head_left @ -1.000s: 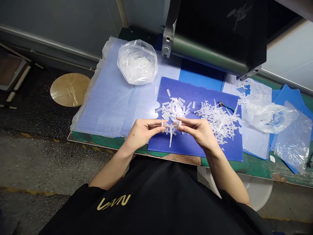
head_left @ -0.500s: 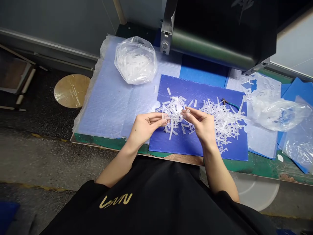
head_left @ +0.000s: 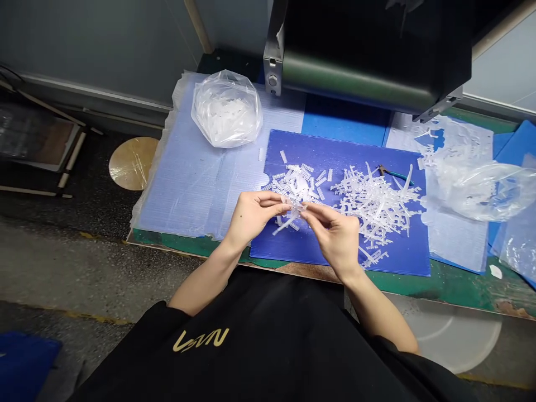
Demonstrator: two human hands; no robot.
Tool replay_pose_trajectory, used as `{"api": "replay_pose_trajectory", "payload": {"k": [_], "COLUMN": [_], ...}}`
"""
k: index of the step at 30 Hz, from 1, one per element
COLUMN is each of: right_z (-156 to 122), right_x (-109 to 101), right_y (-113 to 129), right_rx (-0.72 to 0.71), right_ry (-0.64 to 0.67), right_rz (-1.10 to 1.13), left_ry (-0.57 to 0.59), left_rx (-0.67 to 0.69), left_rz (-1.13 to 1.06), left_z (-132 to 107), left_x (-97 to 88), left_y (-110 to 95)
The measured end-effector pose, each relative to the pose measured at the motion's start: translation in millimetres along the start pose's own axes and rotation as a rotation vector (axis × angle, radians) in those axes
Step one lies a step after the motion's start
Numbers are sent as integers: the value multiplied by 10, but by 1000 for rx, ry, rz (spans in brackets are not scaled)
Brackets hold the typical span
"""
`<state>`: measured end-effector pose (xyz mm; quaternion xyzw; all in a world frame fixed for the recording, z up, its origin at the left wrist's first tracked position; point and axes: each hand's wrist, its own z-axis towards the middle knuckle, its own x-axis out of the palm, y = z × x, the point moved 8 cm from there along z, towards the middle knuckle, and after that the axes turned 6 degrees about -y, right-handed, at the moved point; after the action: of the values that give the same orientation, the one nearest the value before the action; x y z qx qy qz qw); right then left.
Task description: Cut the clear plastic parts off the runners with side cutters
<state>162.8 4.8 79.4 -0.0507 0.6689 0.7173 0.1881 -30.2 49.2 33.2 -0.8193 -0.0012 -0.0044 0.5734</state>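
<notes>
My left hand (head_left: 255, 216) pinches a small translucent plastic piece (head_left: 295, 209) between thumb and fingers. The fingers of my right hand (head_left: 335, 234) close on the piece's other side, so the two hands almost meet. A pale stem (head_left: 285, 225) slants down to the left below the fingertips; whether it joins the piece I cannot tell. Just beyond the hands lies a pile of small clear toothed parts (head_left: 296, 181) on a blue corrugated sheet (head_left: 310, 248). Right of my right hand is a heap of branching white plastic sprues (head_left: 379, 201).
Cutting pliers (head_left: 396, 174) with teal handles lie behind the sprue heap. A clear bag (head_left: 228, 114) of white pieces stands at the back left, another plastic bag (head_left: 489, 190) lies at right. A black machine housing (head_left: 368, 61) overhangs the back of the green bench (head_left: 452, 287).
My right hand has moved left and slightly down, closing the gap to my left hand. Its fingers now meet the piece held there. The view has shifted slightly.
</notes>
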Motion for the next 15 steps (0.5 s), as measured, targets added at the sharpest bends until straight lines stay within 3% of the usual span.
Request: {"api": "replay_pose_trajectory", "payload": {"k": [3, 7, 10, 15], "right_z": [-75, -70, -65, -31], "right_x": [-55, -272, -638, -1477], "right_y": [14, -59, -7, 239], "right_rx": [-23, -15, -47, -192], "right_ry": [-42, -88, -162, -362], "right_rz": [2, 13, -18, -252], "left_ry": [-2, 178, 213, 18], "left_rx": [30, 15, 84, 497], "left_rz": [54, 30, 167, 628], "left_z": [-29, -90, -45, 237], "left_x": [34, 185, 217, 168], "left_y": [-66, -97, -94, -198]}}
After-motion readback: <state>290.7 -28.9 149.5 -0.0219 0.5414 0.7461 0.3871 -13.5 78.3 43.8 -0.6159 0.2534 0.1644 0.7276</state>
